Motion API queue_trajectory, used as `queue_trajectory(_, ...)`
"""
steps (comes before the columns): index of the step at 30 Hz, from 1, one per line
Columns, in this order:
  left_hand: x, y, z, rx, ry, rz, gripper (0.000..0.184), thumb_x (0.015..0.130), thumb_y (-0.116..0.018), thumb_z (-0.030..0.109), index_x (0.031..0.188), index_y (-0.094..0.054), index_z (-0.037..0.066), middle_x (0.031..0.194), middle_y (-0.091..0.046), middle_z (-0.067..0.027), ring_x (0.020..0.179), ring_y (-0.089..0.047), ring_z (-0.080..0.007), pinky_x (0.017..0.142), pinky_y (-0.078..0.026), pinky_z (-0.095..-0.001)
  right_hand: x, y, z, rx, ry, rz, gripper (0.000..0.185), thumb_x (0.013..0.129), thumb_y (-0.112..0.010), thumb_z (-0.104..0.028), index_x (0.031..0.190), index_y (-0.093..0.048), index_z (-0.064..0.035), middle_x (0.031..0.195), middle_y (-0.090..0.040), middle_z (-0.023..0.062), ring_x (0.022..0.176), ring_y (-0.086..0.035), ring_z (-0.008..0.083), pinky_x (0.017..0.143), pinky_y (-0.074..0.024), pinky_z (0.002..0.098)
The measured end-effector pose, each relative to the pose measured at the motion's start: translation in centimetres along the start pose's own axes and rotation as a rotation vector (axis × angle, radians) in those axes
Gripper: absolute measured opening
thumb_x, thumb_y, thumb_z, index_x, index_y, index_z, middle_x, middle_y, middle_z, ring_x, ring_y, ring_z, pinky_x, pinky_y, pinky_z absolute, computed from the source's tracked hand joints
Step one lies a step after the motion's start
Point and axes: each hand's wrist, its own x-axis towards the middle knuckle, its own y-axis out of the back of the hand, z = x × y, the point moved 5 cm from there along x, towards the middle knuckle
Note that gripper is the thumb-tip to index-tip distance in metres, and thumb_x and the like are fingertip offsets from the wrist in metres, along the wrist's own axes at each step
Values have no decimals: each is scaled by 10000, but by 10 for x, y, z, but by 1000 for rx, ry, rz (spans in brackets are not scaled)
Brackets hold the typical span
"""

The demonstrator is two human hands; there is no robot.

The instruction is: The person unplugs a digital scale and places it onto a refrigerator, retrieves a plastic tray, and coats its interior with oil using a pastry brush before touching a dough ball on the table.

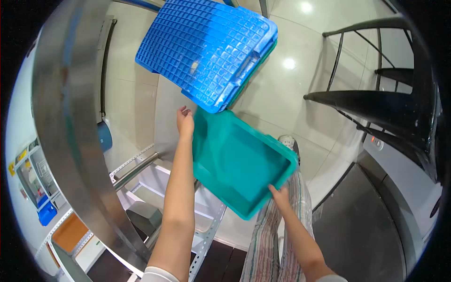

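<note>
A green plastic tray (239,162) is tilted in front of my legs, its inside facing up with nothing in it. My right hand (280,195) grips the tray's lower right rim, thumb over the edge. Near the tray's upper left corner is my left hand (185,121), raised with its fingers apart and slightly curled; it holds nothing. Just above, a blue crate (206,47) with a gridded surface lies over another green piece, of which only an edge shows. The blue crate's near corner overlaps the upper part of the tray.
A curved metal surface (70,117) runs down the left. Below it stands a perforated metal frame (204,249) beside a metal pipe (136,171). Black racks (366,98) stand at the upper right, above a dark panel (359,225). Tiled floor (286,84) lies between.
</note>
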Motion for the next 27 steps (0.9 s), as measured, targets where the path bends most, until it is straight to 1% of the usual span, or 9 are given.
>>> queue_trajectory(2, 36, -5, -44, -13, 63, -27, 523, 838, -556, 283, 1283, -401, 55, 1203, -531, -148, 1083, -523, -261, 898, -412, -370, -23, 40, 5, -138, 48, 49, 236, 802, -656, -215, 883, -627, 5, 742, -607, 22, 628, -547, 126, 553, -431, 266)
queue_trajectory(4, 54, -26, -25, -31, 59, -68, 602, 843, -566, 350, 1328, -361, 59, 1261, -496, -165, 1129, -499, -287, 928, -397, -386, -60, 73, -25, -181, 37, 85, 229, 793, -653, -192, 891, -626, 13, 748, -615, 34, 645, -555, 125, 559, -439, 283)
queue_trajectory(7, 29, -30, 14, -780, 330, 211, 901, 797, -534, 610, 1424, -171, 76, 1418, -305, -180, 1239, -384, -360, 962, -365, -447, -102, 106, -87, -294, 9, 181, 234, 767, -655, -179, 854, -614, 34, 743, -616, 60, 658, -559, 128, 584, -449, 296)
queue_trajectory(8, 36, -30, 11, -793, 334, 218, 901, 797, -534, 610, 1424, -171, 76, 1418, -305, -180, 1239, -384, -360, 962, -365, -447, -105, 109, -98, -307, 16, 181, 234, 767, -655, -179, 854, -614, 34, 743, -616, 60, 658, -559, 128, 584, -449, 296)
queue_trajectory(10, 58, -32, 12, -814, 259, 95, 1098, 723, -466, 766, 1444, 7, 85, 1487, -141, -142, 1298, -268, -409, 996, -325, -481, -112, 120, -107, -311, -50, 286, 238, 756, -661, -182, 814, -600, 41, 744, -617, 68, 656, -555, 134, 594, -450, 298)
queue_trajectory(15, 105, -32, 25, -1030, 371, 111, 984, 763, -435, 737, 1428, -158, 67, 1427, -306, -134, 1230, -387, -370, 974, -378, -450, -84, 132, -80, -5, -27, 510, 269, 748, -674, -187, 801, -563, 52, 779, -603, 79, 694, -544, 138, 639, -443, 299)
queue_trajectory(18, 125, -57, 43, -1051, 141, -307, 824, 814, -410, 683, 1363, -335, 74, 1301, -476, -106, 1115, -506, -304, 921, -447, -418, -73, 128, -86, -11, -23, 556, 258, 774, -666, -147, 869, -538, 56, 825, -586, 79, 734, -532, 140, 657, -439, 300)
queue_trajectory(22, 187, -82, -6, -998, -92, -321, 699, 854, -386, 633, 1289, -446, 90, 1175, -571, -81, 1010, -568, -250, 860, -491, -398, -65, 130, -110, 64, -8, 598, 263, 791, -660, -123, 914, -507, 53, 837, -565, 72, 748, -518, 137, 659, -434, 298)
queue_trajectory(27, 149, -81, 16, -1034, -102, -312, 671, 873, -365, 612, 1314, -418, 108, 1196, -554, -65, 1032, -556, -249, 862, -488, -395, -64, 126, -99, 235, -4, 581, 248, 798, -650, -103, 921, -491, 44, 843, -553, 71, 759, -511, 133, 667, -429, 292)
